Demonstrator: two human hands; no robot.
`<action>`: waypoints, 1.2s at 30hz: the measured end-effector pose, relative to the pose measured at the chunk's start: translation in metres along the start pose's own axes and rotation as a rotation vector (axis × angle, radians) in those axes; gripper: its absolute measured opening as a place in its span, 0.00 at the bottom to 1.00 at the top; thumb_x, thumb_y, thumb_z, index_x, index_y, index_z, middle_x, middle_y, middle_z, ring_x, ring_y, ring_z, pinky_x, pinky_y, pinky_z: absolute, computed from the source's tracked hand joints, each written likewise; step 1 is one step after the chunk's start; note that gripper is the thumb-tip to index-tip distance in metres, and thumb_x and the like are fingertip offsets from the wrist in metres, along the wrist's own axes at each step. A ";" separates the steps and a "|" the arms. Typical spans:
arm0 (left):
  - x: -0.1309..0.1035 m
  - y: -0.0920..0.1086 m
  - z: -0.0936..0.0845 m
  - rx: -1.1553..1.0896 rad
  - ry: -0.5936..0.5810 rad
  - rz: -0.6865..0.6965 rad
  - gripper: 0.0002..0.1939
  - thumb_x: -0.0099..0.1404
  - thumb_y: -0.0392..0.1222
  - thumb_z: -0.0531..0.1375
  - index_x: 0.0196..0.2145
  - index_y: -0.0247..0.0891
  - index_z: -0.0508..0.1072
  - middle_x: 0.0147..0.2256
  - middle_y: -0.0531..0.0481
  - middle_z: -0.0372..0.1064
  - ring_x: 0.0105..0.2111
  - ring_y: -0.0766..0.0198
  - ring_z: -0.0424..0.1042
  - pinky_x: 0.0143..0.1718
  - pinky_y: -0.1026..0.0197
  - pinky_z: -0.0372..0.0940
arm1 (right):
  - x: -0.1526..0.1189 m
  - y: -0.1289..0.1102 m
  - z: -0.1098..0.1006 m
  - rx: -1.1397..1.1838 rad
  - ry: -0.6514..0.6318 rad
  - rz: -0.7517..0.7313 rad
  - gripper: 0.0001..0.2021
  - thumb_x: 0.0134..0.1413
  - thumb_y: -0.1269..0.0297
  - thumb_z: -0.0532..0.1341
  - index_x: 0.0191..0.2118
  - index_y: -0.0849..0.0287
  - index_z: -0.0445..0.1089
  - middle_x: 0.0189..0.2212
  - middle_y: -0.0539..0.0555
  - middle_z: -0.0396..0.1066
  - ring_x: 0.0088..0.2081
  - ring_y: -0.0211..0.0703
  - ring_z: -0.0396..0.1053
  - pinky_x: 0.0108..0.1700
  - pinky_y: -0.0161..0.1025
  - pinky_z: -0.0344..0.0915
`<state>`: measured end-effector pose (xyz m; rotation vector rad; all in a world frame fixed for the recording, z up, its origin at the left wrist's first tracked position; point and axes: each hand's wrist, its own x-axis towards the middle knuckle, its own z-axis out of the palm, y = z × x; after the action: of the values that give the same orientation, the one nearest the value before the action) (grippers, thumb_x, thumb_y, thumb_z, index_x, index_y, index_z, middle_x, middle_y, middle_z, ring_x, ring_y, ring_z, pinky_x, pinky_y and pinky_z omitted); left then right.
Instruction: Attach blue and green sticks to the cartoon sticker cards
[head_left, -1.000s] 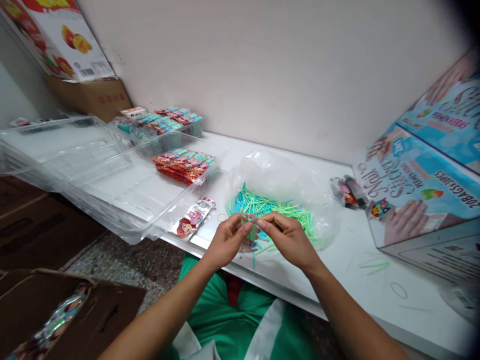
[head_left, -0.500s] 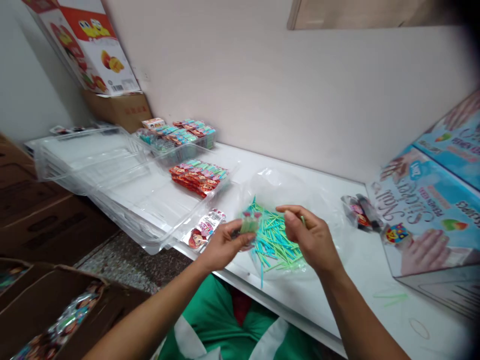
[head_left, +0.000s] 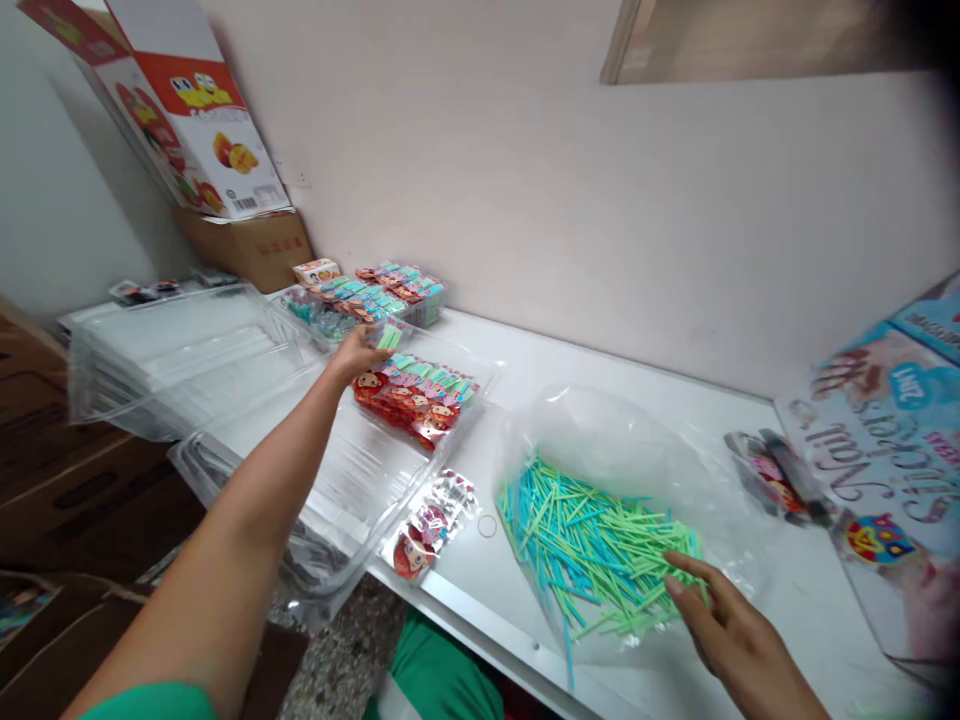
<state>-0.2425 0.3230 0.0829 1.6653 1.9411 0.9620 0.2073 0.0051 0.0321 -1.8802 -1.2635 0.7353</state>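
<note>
My left hand point(head_left: 354, 357) reaches to the back corner of a clear plastic tray point(head_left: 486, 385). Pinched in it is a small packet with green sticks point(head_left: 389, 336), its lower part hidden by the fingers. Below lie rows of red packets point(head_left: 409, 405) printed with a red-haired character, green sticks showing at their tops. My right hand point(head_left: 739, 640), thumb and index finger apart, is at the right edge of a heap of thin green and blue sticks point(head_left: 592, 545) in a clear plastic bag point(head_left: 600, 425). A bit of green shows by its fingers; whether it is held is unclear.
A flat character packet point(head_left: 431, 530) and a rubber band point(head_left: 487, 526) lie before the tray. Stacked clear trays point(head_left: 180, 350) stand left, a filled tray point(head_left: 375, 295) behind. A nail sticker box point(head_left: 862, 430) and small dark packs point(head_left: 776, 475) are at right.
My left hand has moved left and away from me, from beside the sticks to the tray of packets. The right hand has dropped lower and right over the bag's edge. The view has shifted.
</note>
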 end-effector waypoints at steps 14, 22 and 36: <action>-0.043 0.028 -0.007 -0.006 -0.025 0.144 0.20 0.57 0.48 0.56 0.42 0.30 0.73 0.32 0.46 0.73 0.30 0.62 0.70 0.31 0.64 0.64 | -0.001 -0.009 0.016 -0.236 -0.105 -0.012 0.19 0.54 0.50 0.53 0.46 0.55 0.67 0.35 0.53 0.73 0.34 0.43 0.71 0.34 0.34 0.66; -0.274 0.056 0.067 0.179 -0.339 0.495 0.17 0.64 0.45 0.51 0.45 0.36 0.71 0.45 0.41 0.71 0.45 0.55 0.68 0.48 0.55 0.61 | -0.017 -0.031 0.018 -0.213 -0.270 -0.250 0.14 0.59 0.54 0.49 0.37 0.56 0.67 0.28 0.50 0.71 0.31 0.40 0.68 0.34 0.33 0.62; -0.270 0.023 0.114 0.615 -0.171 0.303 0.19 0.64 0.43 0.45 0.42 0.31 0.70 0.40 0.33 0.70 0.42 0.47 0.69 0.43 0.51 0.57 | -0.066 0.020 -0.012 -0.226 -0.167 -0.202 0.15 0.61 0.56 0.46 0.33 0.57 0.64 0.26 0.49 0.67 0.29 0.39 0.64 0.33 0.33 0.57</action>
<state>-0.0922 0.0892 -0.0126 2.3397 2.0211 0.2924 0.2038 -0.0644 0.0260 -1.8603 -1.6760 0.6751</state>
